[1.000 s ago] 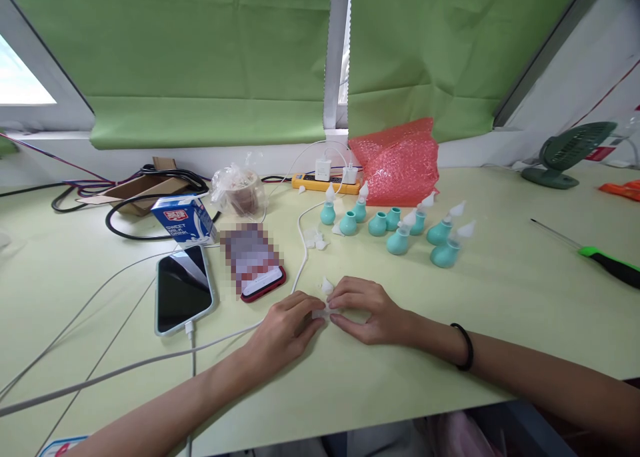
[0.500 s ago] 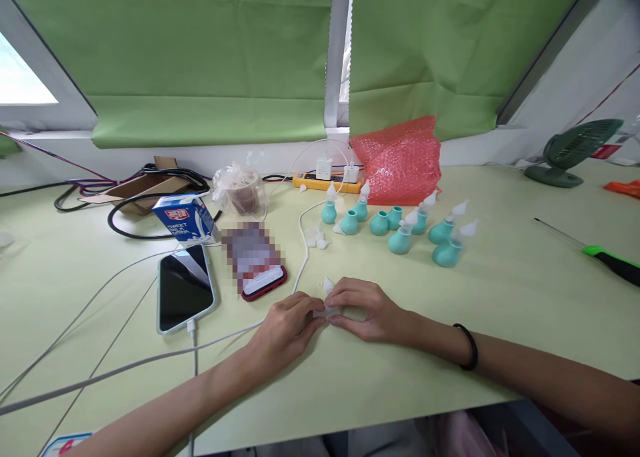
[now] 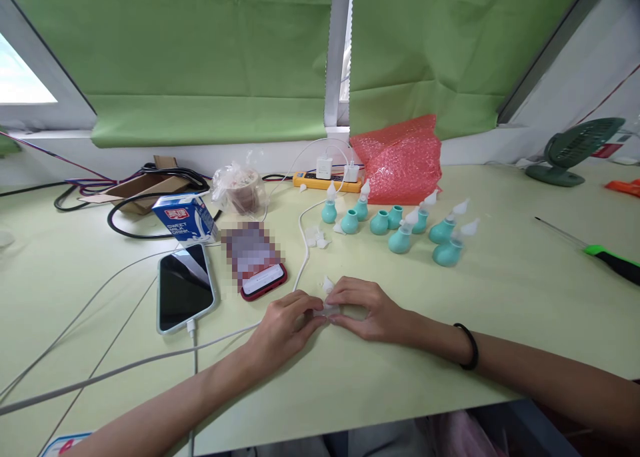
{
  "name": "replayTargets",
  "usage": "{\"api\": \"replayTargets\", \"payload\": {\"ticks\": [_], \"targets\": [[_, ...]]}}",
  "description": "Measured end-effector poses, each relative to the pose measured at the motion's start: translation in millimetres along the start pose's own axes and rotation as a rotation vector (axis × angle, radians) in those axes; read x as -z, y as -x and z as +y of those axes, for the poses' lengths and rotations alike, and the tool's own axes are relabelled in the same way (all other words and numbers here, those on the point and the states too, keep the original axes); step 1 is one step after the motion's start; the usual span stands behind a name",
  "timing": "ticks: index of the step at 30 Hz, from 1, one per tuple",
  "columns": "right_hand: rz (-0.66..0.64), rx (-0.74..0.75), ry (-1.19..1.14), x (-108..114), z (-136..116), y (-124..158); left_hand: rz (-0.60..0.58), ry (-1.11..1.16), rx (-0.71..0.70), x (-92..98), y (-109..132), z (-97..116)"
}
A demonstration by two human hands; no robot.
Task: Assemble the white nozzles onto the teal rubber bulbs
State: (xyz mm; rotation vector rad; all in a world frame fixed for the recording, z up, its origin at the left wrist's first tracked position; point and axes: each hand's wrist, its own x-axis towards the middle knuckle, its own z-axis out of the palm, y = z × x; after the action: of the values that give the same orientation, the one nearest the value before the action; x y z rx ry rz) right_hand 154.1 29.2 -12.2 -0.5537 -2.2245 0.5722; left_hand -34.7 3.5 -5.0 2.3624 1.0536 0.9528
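A small, translucent whitish piece is pinched in the fingertips of your left hand and right hand, well in from the front edge of the pale green tabletop. Neither hand has shifted noticeably; handling continues on the spot. Toward the back edge stand turquoise, round-bellied bulbs.

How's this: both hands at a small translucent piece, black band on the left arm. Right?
Not quite: the head view shows the black band on the right arm, not the left. The left hand and right hand are at a small translucent piece.
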Motion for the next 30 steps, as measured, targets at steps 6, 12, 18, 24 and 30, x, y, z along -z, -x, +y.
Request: {"api": "replayTargets", "payload": {"ticks": [6, 12, 18, 24, 30], "targets": [[0.035, 0.004, 0.049, 1, -1, 1, 0.006, -0.007, 0.002, -1.2, -1, -2], [0.015, -0.219, 0.094, 10, 0, -4, -0.040, -0.071, 0.005, -1.4, -1, 1], [-0.004, -0.302, 0.299, 8, 9, -6, -0.088, -0.062, -0.040, 0.3, 1, 4], [0.061, -0.270, 0.417, 9, 14, -7, -0.118, -0.089, -0.062, 1.8, 1, 5], [0.279, -0.189, 0.587, 33, 41, -24, -0.071, -0.076, -0.088, 2.1, 3, 3]]}}
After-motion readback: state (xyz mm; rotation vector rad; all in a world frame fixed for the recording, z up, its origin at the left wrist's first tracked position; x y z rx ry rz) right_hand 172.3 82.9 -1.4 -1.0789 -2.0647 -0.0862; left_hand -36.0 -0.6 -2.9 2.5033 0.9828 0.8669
